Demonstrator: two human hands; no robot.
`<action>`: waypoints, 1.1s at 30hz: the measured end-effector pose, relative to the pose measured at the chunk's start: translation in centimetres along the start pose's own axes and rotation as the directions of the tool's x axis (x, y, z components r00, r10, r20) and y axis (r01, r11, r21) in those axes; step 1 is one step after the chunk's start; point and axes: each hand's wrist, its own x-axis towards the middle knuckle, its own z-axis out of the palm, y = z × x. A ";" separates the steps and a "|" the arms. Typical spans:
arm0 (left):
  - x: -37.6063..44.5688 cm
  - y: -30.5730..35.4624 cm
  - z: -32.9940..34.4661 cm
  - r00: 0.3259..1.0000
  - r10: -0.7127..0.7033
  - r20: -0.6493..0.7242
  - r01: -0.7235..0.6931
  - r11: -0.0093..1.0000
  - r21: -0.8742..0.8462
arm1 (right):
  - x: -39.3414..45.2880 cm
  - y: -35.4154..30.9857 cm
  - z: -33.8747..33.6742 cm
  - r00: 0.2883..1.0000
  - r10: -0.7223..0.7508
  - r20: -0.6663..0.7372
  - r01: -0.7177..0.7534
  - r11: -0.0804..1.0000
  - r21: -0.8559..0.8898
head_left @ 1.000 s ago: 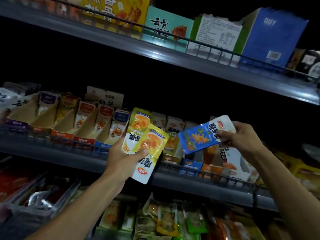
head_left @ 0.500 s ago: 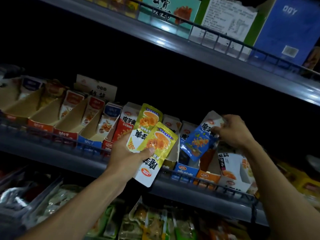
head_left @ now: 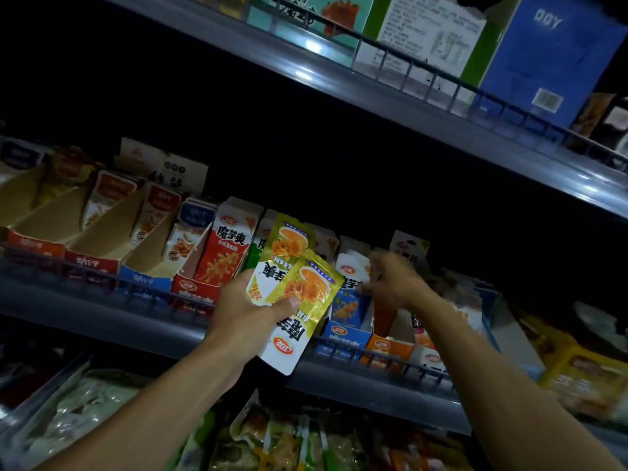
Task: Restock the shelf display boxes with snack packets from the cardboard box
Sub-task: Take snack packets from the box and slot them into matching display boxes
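My left hand (head_left: 251,314) grips two yellow-and-white snack packets (head_left: 299,287), fanned out in front of the middle shelf. My right hand (head_left: 394,283) is blurred, with fingers spread, just above and right of the blue display box (head_left: 341,339). A blue snack packet (head_left: 350,305) stands inside that box, with my right fingertips close to its white top. A red display box (head_left: 221,256) stands left of my left hand, and an orange display box (head_left: 387,346) right of the blue one. No cardboard supply box is in view.
A wire rail (head_left: 142,287) runs along the middle shelf's front edge. Several half-filled display boxes (head_left: 102,232) line the shelf to the left. Large cartons (head_left: 543,52) stand on the upper shelf. Bagged snacks (head_left: 289,440) fill the shelf below.
My right hand carried the blue packet down and left into the blue display box and let go of it. My left hand kept the two yellow packets in about the same place.
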 end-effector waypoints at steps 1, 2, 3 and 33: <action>0.0 -0.1 0.1 1.000 -0.001 0.002 0.001 1.000 0.004 | 0.0 -0.1 0.1 1.000 -0.004 -0.012 0.004 1.000 -0.022; 0.0 -0.2 0.2 1.000 0.000 0.004 0.000 1.000 0.006 | 0.1 -0.1 0.3 1.000 -0.005 -0.023 0.004 0.999 -0.045; -0.1 -0.4 0.2 1.000 0.001 0.003 -0.001 1.000 0.003 | 0.2 0.0 0.5 0.999 -0.007 -0.036 0.004 0.998 -0.068; -1.1 -0.4 -2.8 1.000 0.002 0.013 -0.001 0.998 -0.060 | -2.1 -4.5 0.6 0.989 -0.123 -0.085 0.149 0.801 0.580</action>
